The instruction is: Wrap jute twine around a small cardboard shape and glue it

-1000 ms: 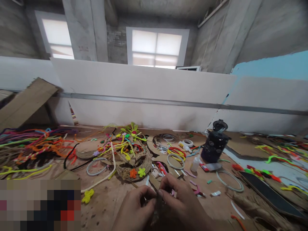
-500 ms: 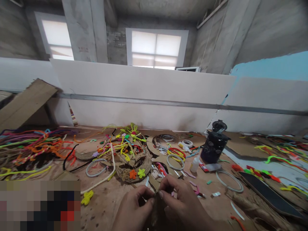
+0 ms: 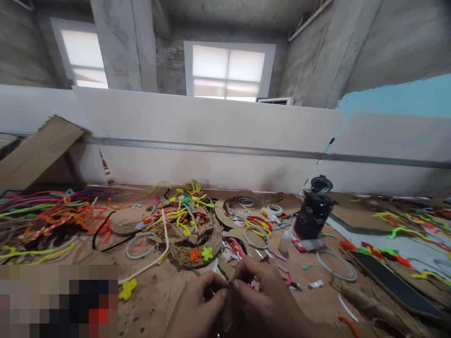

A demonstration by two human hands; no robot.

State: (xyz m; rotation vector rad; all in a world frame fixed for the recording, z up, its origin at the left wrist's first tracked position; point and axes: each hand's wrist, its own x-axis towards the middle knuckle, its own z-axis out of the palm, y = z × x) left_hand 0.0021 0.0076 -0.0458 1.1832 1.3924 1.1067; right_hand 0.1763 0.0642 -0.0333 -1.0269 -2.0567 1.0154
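Close together at the bottom middle of the head view are my left hand (image 3: 201, 300) and my right hand (image 3: 266, 291). Thumb and forefinger of each are pinched at the upper end of a dark brownish piece (image 3: 228, 303); its kind is too dark and too covered to make out. Just beyond my fingers lie a cardboard strip (image 3: 225, 268) and a ring wrapped in twine (image 3: 179, 260), decorated with orange and yellow-green fuzzy flowers. A yellow pipe-cleaner flower (image 3: 127, 289) is on the table left of my left hand.
Coloured pipe cleaners (image 3: 52, 216) are heaped at the left. A dark cup with a raised lid (image 3: 312, 216) stands behind a small glue bottle (image 3: 285, 240). Pale rings (image 3: 336, 265) and a dark flat slab (image 3: 394, 281) lie at the right. White panels (image 3: 211, 122) border the table's back.
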